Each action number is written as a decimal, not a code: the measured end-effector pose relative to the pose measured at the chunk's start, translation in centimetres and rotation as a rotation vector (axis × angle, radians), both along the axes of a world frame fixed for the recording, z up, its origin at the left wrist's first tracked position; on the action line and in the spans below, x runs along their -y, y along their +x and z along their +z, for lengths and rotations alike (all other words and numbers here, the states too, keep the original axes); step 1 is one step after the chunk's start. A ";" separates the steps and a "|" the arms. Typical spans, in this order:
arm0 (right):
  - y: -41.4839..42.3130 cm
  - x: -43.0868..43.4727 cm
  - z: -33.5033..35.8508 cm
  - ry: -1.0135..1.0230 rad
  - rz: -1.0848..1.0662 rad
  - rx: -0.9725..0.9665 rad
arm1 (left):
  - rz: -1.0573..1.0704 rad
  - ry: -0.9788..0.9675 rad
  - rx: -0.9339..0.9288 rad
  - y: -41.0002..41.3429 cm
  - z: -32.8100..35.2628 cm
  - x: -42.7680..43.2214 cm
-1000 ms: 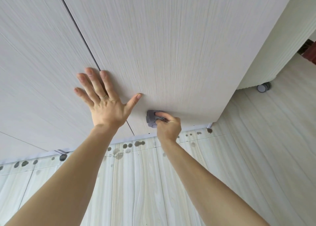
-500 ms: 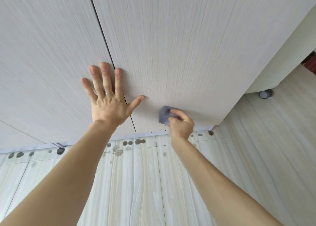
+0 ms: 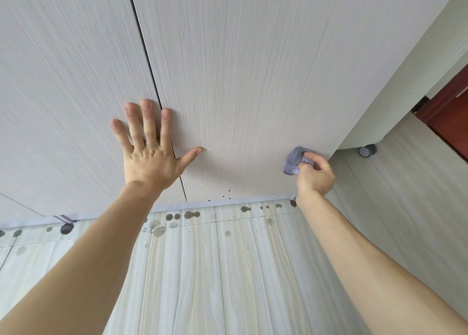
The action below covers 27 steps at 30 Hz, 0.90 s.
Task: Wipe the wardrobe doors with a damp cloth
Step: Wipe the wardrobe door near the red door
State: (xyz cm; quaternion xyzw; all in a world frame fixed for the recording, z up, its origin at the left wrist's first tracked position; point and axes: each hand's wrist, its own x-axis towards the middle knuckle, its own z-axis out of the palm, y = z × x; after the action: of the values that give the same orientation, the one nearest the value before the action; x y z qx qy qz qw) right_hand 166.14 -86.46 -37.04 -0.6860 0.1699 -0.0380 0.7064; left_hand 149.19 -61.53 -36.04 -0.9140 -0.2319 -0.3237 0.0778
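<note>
One low pass looks done: right hand point(image 3: 315, 176), fingers point(image 3: 310, 156) clutching cloth point(image 3: 293, 161), has reached the door's point(image 3: 253, 81) edge; left hand point(image 3: 149, 157) presses flat.

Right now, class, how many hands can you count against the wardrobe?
2. The left hand lies flat where the left door and right door meet; the right hand grips the grey cloth low on that door, near its outer edge.

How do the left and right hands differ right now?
The left hand lies flat and spread; the right hand is curled round the cloth. The left hand spans the seam; the right hand is at the right door's lower corner. The left hand wears a ring; the right hand shows none. Both reach the right door.
</note>
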 end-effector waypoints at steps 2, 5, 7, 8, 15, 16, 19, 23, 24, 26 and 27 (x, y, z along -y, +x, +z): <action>-1.1 -1.9 -0.4 -0.001 0.037 0.001 | 0.004 -0.024 -0.026 -0.1 0.0 0.1; -4.2 -5.1 -1.2 -0.053 0.229 0.043 | 0.002 -0.041 -0.031 -0.5 0.2 0.3; -5.5 -6.1 -1.6 -0.097 0.350 0.082 | 0.000 -0.028 -0.012 -0.5 0.0 0.6; -5.7 -6.2 -1.8 -0.106 0.384 0.099 | 0.000 -0.017 0.002 -0.3 0.1 0.7; -2.8 -3.2 -4.1 -0.134 0.293 0.034 | 0.009 0.039 0.034 0.1 -0.1 1.0; -1.7 -2.3 -4.7 -0.126 0.234 0.005 | 0.003 0.048 0.044 0.2 -0.3 0.8; 1.3 0.3 -6.4 -0.080 0.064 -0.077 | -0.022 0.109 0.080 0.6 -0.8 -0.2; 3.7 3.3 -8.5 -0.072 -0.078 -0.160 | -0.034 0.135 0.108 0.7 -1.5 -0.7; 4.0 3.6 -8.9 -0.091 -0.085 -0.179 | -0.038 0.149 0.122 0.7 -1.6 -0.8; 3.8 3.2 -9.8 -0.097 -0.089 -0.207 | -0.031 0.180 0.137 0.8 -1.9 -1.2; 3.6 2.9 -10.2 -0.090 -0.090 -0.216 | -0.023 0.190 0.140 0.8 -1.8 -1.2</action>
State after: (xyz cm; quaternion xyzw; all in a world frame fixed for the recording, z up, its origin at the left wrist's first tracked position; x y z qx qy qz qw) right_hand 169.77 -89.39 -47.28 -0.7088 0.2737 -0.0033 0.6501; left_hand 149.95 -60.33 -37.88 -0.8803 -0.1944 -0.4080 0.1440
